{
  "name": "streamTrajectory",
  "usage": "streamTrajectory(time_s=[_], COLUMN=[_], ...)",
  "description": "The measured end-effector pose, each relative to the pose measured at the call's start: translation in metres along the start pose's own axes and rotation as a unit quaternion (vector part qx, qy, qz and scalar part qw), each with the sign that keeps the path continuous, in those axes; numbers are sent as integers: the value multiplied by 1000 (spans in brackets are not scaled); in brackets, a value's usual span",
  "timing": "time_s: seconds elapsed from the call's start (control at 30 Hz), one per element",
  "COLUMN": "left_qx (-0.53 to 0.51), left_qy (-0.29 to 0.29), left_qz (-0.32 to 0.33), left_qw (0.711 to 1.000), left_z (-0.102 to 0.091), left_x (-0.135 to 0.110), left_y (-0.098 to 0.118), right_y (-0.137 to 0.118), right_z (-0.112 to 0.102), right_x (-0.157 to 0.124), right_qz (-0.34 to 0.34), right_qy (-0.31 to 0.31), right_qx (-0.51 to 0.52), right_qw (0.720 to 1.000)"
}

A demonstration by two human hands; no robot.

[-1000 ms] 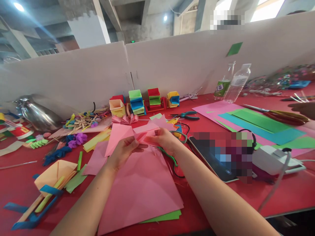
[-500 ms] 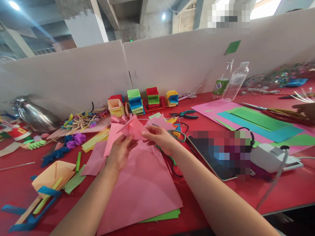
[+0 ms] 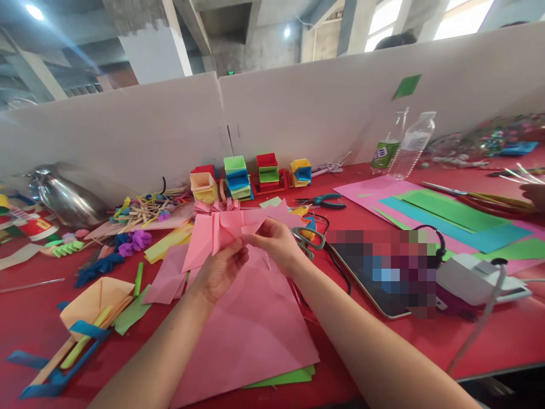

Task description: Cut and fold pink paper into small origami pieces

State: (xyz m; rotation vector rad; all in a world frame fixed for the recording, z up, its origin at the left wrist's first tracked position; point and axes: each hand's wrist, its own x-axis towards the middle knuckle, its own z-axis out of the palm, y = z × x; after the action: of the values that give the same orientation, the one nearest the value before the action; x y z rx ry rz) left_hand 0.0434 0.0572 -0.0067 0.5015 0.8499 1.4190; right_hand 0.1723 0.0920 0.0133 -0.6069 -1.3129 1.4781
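Note:
Between my two hands is a folded piece of pink paper (image 3: 225, 228), held up over the table. My left hand (image 3: 223, 270) pinches its lower edge, thumb on the near face. With thumb and fingers closed, my right hand (image 3: 272, 241) grips its right side. Below them lies a large sheet of pink paper (image 3: 251, 335), with green paper (image 3: 283, 376) showing under its near edge. Smaller pink sheets (image 3: 168, 275) rest to the left. Just right of my right hand are scissors (image 3: 310, 238).
Folded coloured paper boxes (image 3: 236, 176) stand along the white partition (image 3: 298, 113). A tablet (image 3: 361, 284) and a white power strip (image 3: 472, 278) lie right, near pliers (image 3: 323, 200) and bottles (image 3: 413, 145). A steel jug (image 3: 68, 196) and a peach paper piece (image 3: 97, 304) are left. Another person's hand (image 3: 534, 196) is far right.
The pink paper has been turned, so its folded flaps now face me and stand more upright. My hands have shifted their grip along it. The view has moved slightly.

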Motion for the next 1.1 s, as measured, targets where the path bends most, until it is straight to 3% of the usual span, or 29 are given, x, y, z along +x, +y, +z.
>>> streamTrajectory(time_s=[0.07,0.23,0.4,0.53,0.63,0.8,0.93,1.1], left_qx=[26,106,253,335,307,200,219,236], left_qy=[-17,-155,-83,-107,-97,-45,-69,-60], left_qz=[9,111,246,192,169,185,167,116], left_qw=[999,976,932,916,932,961,959,963], left_z=[0,-13,-23,-21,-21,-20,-21,-22], left_x=[-1,-1,4,6,7,9,9,5], left_y=[2,30,47,41,36,32,35,40], right_y=[0,-3,-3,-2,-3,0,-1,-4], right_z=[0,-12,-16,-9,-7,-11,-11,-11], right_x=[0,4,4,0,0,3,3,2], right_qz=[3,2,-13,-39,-16,5,-6,-37], right_qy=[13,28,-33,-95,-77,-31,8,-28], right_qx=[-2,-31,-178,-190,-156,-175,-194,-178], right_qw=[1000,999,983,976,985,984,981,983])
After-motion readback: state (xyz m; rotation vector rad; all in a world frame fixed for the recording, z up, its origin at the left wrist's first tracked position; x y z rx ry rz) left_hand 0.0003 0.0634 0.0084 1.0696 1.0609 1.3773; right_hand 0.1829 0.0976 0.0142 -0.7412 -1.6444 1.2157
